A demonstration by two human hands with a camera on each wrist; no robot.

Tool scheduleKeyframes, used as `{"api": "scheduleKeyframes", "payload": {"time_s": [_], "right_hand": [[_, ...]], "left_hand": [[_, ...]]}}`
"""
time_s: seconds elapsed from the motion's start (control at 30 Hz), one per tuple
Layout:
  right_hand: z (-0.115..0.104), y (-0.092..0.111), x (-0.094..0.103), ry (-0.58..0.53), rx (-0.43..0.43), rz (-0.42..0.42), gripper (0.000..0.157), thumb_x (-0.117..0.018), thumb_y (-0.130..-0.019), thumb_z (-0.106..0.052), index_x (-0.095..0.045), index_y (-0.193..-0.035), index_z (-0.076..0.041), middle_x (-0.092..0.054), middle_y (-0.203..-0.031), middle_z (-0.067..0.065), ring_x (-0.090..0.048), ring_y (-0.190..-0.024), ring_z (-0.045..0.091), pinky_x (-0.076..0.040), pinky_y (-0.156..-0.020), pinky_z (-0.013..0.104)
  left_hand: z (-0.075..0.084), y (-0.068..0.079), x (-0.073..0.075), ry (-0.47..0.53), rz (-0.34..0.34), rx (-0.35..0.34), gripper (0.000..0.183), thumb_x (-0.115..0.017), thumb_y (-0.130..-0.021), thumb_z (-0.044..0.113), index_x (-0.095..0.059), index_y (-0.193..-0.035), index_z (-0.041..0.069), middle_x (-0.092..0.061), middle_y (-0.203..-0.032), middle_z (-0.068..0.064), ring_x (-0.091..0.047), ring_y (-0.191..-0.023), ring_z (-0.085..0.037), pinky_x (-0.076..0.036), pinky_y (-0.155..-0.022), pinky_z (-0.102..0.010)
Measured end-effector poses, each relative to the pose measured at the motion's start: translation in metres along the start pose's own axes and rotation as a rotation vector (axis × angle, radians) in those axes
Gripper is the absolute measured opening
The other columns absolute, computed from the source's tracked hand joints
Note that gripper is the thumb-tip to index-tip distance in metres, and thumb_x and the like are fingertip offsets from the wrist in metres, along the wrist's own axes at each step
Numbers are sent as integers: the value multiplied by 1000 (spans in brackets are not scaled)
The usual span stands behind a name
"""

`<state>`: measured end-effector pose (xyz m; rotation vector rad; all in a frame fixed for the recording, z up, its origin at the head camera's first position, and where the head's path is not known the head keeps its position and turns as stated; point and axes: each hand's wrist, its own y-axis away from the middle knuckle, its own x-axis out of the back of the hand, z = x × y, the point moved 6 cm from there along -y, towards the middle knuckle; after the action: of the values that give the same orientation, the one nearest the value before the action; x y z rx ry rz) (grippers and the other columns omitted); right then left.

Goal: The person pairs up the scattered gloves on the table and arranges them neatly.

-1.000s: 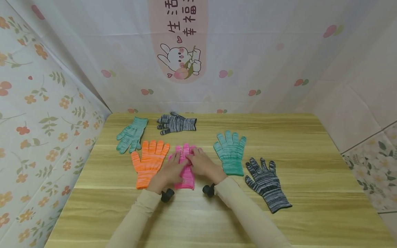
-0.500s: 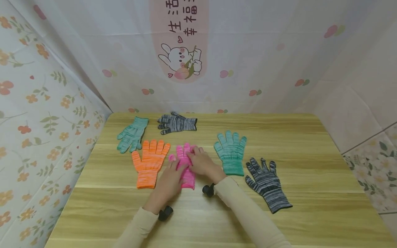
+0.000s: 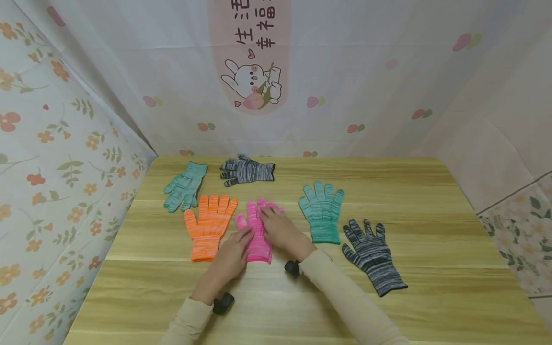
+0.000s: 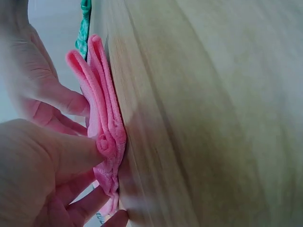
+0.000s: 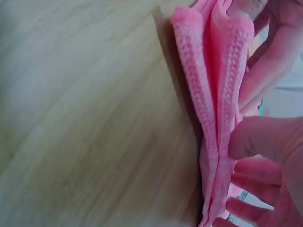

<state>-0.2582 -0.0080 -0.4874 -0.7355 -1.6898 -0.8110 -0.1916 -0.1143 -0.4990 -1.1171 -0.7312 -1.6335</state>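
Note:
A pink knitted glove [image 3: 259, 249] lies on the table with its fingers pointing away and its cuff toward me. My left hand [image 3: 232, 254] rests on its left side, fingertips by the thumb and palm part. On the upper right of the same glove lie the fingers of my right hand [image 3: 282, 232], covering some of the glove's fingers. The left wrist view shows layered pink fabric [image 4: 106, 94] under my thumb and fingertips. Seen by the right wrist camera, the pink cuff [image 5: 194, 52] gapes a little, and my right thumb touches the fabric.
An orange glove [image 3: 206, 235] lies close left of the pink one. Farther back are a green glove [image 3: 186, 186] and a grey-black glove [image 3: 247, 171]. To the right lie another green glove [image 3: 324, 213] and a second grey-black glove [image 3: 374, 258] on the wooden table [image 3: 453, 268].
My left hand has drawn back toward me and to the left, uncovering the pink glove's thumb, which now spreads outward. My right hand stays over the glove's right fingers.

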Motion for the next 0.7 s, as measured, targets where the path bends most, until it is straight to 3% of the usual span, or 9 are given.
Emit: {"api": "scheduleKeyframes", "payload": {"time_s": [0.2,0.33,0.47,0.57,0.7], "right_hand": [[3,2,-1,-30,23,4,55,-58,-90,-19,-40,-139,-1,-34,-148,13,-29,-138,29,-24,-113,38],[3,12,3,-36,61,156,40,-58,-89,-14,-55,-127,-2,-48,-136,13,-41,-127,27,-32,-109,36],[-1,30,8,-94,79,292,21,-59,-88,-11,-65,-107,-4,-57,-108,8,-51,-100,21,-45,-90,32],[-6,44,8,-153,95,276,15,-60,-86,-7,-66,-99,-6,-56,-96,3,-48,-88,17,-44,-78,29],[-14,57,3,-191,133,186,16,-61,-82,-4,-66,-96,-11,-54,-88,-1,-45,-79,13,-42,-72,25]], "left_hand": [[0,1,-1,-19,-27,11,47,-57,-91,14,-47,-135,4,-43,-143,-10,-42,-130,-27,-37,-105,-42],[0,3,3,69,17,55,44,-57,-91,13,-49,-134,5,-44,-141,-11,-43,-129,-29,-38,-104,-44],[-3,11,9,171,97,129,34,-60,-89,10,-55,-122,6,-51,-124,-12,-50,-115,-28,-45,-95,-44],[-6,18,11,199,106,184,28,-60,-88,8,-57,-115,6,-53,-105,-9,-53,-99,-23,-49,-84,-39],[-7,24,8,191,25,232,32,-62,-84,9,-56,-115,7,-53,-92,-3,-49,-83,-16,-46,-72,-31]]}}
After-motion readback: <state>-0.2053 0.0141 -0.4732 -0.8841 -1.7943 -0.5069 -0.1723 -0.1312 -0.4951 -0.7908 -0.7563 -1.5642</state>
